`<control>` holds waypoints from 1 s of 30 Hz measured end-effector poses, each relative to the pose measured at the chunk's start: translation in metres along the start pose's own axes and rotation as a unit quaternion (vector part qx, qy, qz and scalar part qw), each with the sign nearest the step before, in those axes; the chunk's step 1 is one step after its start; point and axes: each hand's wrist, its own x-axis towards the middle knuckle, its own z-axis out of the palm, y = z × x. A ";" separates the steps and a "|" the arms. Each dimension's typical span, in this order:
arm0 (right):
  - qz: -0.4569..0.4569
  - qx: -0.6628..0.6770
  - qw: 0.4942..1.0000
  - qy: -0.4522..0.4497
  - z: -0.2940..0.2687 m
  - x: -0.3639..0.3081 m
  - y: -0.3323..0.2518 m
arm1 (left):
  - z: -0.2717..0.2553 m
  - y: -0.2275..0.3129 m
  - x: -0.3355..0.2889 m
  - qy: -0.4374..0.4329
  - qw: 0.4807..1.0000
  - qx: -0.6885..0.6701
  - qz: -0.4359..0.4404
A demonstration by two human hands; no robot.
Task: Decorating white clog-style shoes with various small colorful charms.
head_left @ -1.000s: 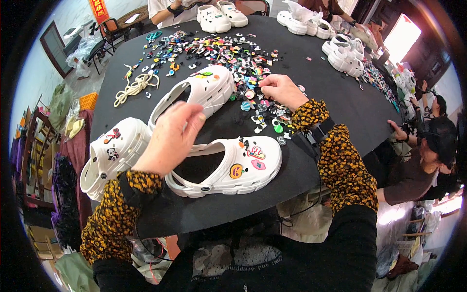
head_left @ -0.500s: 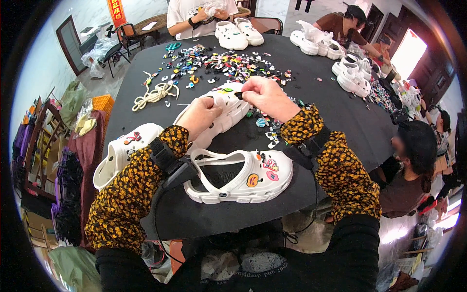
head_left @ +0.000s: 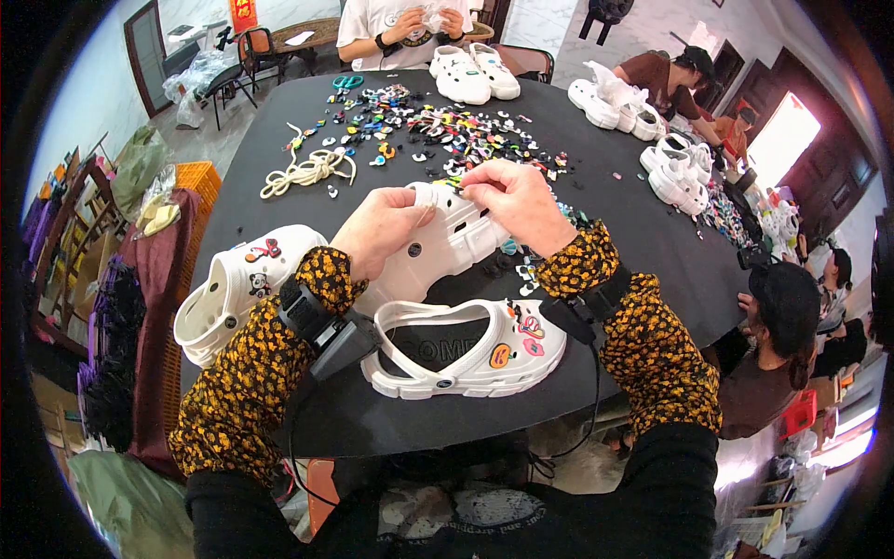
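Head view. White clog [head_left: 438,253] tilted over the bench [head_left: 652,247], between its near edge and the charm heap [head_left: 470,135]; whether the sole touches is hidden. Left hand [head_left: 384,228]: fingers clamped on the clog's upper at the opening's rim. Right hand [head_left: 523,203]: fingers bent to the vent holes at the toe; tips hidden, cannot tell if they pinch anything. 2 more clogs: decorated clog [head_left: 470,382] by the near edge, panda clog [head_left: 238,279] by the left edge. Handling, judged: light foam, springy, not fragile, smooth; best held by rim or thick sole, strap too floppy.
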 end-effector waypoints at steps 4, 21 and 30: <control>0.029 -0.001 1.000 -0.001 0.000 0.000 -0.002 | -0.001 0.001 0.002 -0.001 1.000 0.017 -0.005; -0.033 -0.014 0.998 0.042 -0.018 -0.002 0.016 | 0.000 -0.012 0.001 0.016 0.997 0.017 0.071; 0.106 -0.227 0.961 0.116 -0.093 -0.033 0.105 | 0.006 -0.026 -0.016 0.013 0.924 0.339 0.174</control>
